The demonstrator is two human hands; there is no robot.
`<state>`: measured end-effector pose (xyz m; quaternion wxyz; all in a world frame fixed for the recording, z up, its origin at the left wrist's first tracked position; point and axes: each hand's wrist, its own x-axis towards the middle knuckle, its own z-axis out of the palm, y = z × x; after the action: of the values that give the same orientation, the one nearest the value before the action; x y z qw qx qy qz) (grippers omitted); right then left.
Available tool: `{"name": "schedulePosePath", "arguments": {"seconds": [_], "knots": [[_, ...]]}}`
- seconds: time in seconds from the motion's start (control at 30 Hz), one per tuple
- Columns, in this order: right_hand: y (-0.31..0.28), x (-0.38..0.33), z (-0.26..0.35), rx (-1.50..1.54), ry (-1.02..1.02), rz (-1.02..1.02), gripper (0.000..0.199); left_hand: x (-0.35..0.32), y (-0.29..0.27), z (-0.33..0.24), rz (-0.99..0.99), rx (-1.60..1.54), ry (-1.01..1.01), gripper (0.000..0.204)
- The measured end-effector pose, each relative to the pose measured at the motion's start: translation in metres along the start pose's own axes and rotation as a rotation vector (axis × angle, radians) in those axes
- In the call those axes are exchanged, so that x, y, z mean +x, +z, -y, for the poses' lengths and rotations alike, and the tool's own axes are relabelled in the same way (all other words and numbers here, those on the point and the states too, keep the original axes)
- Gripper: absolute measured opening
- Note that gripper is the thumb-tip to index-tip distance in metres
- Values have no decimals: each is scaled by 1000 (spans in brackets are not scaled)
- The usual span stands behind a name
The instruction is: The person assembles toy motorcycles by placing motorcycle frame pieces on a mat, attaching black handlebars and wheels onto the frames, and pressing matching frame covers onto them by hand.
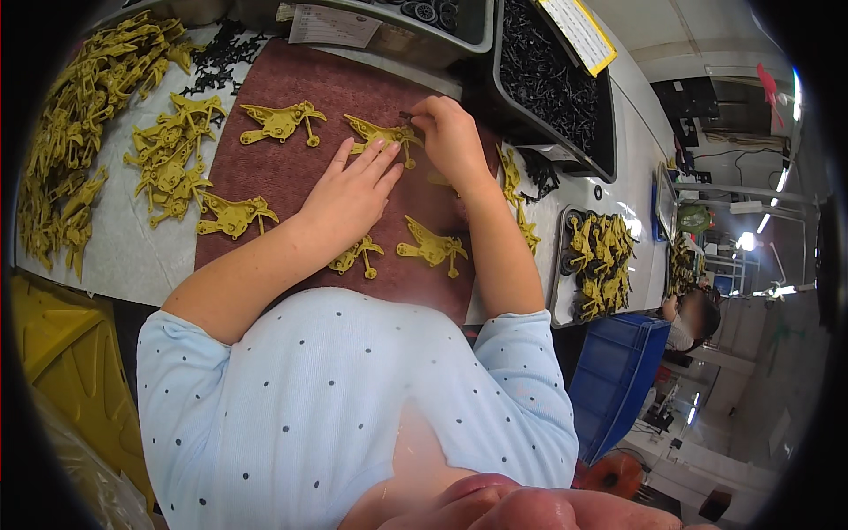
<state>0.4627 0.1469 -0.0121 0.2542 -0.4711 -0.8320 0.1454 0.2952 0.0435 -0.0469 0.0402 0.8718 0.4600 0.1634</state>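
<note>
A yellow plastic part [371, 131] with a pointed end and thin arms lies on the reddish-brown cloth [291, 84]. My left hand [349, 185] rests on it with its fingers stretched out. At its right end my right hand [449, 132] pinches a small black plastic piece [405, 117], mostly hidden by the fingers. Similar yellow parts lie around: one at the far left of the cloth [281, 122], one at the left edge [235, 215], and one near me [432, 243]. Another yellow part [358, 256] is partly covered by my left forearm.
Heaped yellow parts [75, 115] cover the left of the table, beside a smaller pile [172, 159]. Small black pieces [221, 57] lie behind. A black bin [548, 84] of black pieces stands far right, near a grey bin [397, 35]. A tray [565, 265] holds yellow parts.
</note>
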Motion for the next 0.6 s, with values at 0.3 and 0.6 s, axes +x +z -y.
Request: {"name": "schedulePosePath", "arguments": {"seconds": [0.3, 0.6], "knots": [[-2, 6, 3, -42, 5, 120, 13, 0, -1, 0, -2, -14, -8, 48], [-10, 18, -1, -40, 20, 286, 11, 1, 1, 0, 2, -2, -12, 47]]}}
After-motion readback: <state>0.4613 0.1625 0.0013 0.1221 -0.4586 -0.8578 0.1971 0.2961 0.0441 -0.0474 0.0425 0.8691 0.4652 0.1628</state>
